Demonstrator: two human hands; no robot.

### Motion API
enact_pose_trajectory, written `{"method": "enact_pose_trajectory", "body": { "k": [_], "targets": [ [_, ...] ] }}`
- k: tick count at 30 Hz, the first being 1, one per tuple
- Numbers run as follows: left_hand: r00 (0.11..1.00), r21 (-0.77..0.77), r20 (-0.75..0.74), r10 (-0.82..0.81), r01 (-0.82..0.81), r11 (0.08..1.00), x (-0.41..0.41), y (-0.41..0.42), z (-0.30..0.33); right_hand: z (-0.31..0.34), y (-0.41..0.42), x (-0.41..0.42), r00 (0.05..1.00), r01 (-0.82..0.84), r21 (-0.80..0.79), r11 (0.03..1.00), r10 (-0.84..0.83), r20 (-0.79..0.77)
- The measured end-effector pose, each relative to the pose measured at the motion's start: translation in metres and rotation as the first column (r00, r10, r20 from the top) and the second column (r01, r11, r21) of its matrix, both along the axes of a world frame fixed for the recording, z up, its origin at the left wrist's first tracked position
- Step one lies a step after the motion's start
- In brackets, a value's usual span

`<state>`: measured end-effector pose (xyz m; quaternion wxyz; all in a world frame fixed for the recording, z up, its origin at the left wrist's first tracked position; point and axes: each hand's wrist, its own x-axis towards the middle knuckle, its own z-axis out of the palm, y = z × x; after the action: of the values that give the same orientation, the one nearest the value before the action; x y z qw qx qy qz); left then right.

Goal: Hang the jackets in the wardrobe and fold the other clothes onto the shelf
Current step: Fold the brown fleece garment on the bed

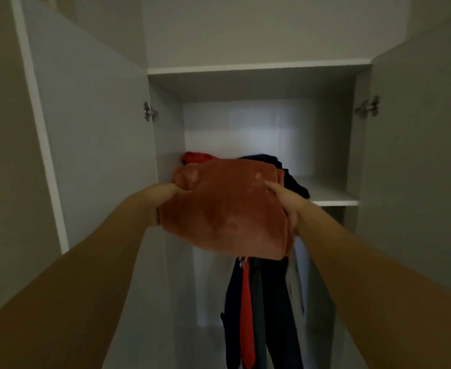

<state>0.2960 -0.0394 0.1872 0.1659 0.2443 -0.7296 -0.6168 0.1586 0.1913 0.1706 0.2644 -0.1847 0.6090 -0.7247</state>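
Observation:
A folded rust-orange garment (227,209) is held up at the front of the wardrobe shelf (333,201). My left hand (169,194) grips its left edge, and my right hand (285,201) grips its right edge, fingers hidden under the cloth. Behind it on the shelf lie a red folded garment (196,157) and a dark navy one (293,179). Below the shelf hang dark jackets (269,315), one with a red stripe (247,315), partly hidden by the orange garment.
Both wardrobe doors stand open: the left door (91,145) and the right door (416,155), each with a metal hinge. An upper shelf board (259,66) closes the compartment above. The right part of the lower shelf is bare.

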Motion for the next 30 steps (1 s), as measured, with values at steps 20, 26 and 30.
{"method": "enact_pose_trajectory", "body": {
  "k": [20, 26, 30],
  "targets": [
    [0.894, -0.806, 0.159, 0.418, -0.127, 0.578, -0.394, -0.326, 0.077, 0.048, -0.387, -0.381, 0.977, -0.099, 0.089, 0.991, 0.114, -0.181],
    [0.934, -0.808, 0.328, 0.144, 0.198, 0.554, -0.460, -0.359, -0.006, -0.009, -0.423, -0.424, 0.991, -0.068, 0.281, 0.957, 0.097, -0.089],
    [0.949, -0.704, 0.314, 0.037, 0.206, 0.680, -0.476, -0.380, -0.039, -0.021, -0.432, -0.432, 0.988, -0.058, 0.355, 0.933, 0.106, -0.117]
  ]
}}
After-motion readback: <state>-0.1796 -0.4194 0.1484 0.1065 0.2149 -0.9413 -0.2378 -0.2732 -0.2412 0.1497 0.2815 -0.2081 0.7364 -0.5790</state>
